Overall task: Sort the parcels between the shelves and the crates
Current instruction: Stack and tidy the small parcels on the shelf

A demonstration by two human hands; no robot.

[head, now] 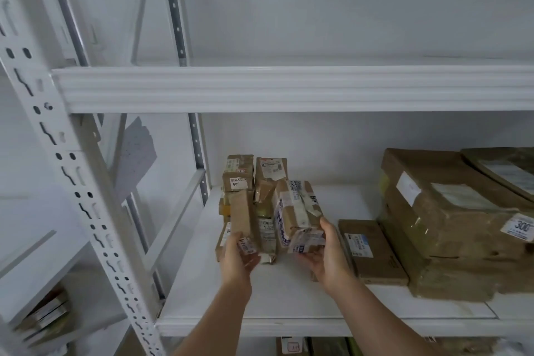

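Parcels stand in a tight group on the white shelf (289, 292), near its left end. The left hand (238, 257) holds a narrow brown parcel (242, 217) by its near end, thumb and fingers curled around it. The right hand (326, 257) grips a taped parcel (297, 211) with printed labels from below and from the right side. Behind them two small boxes (254, 173) stand against the far wall. On the right lie a flat carton (370, 251) and a large wrapped carton (445, 220).
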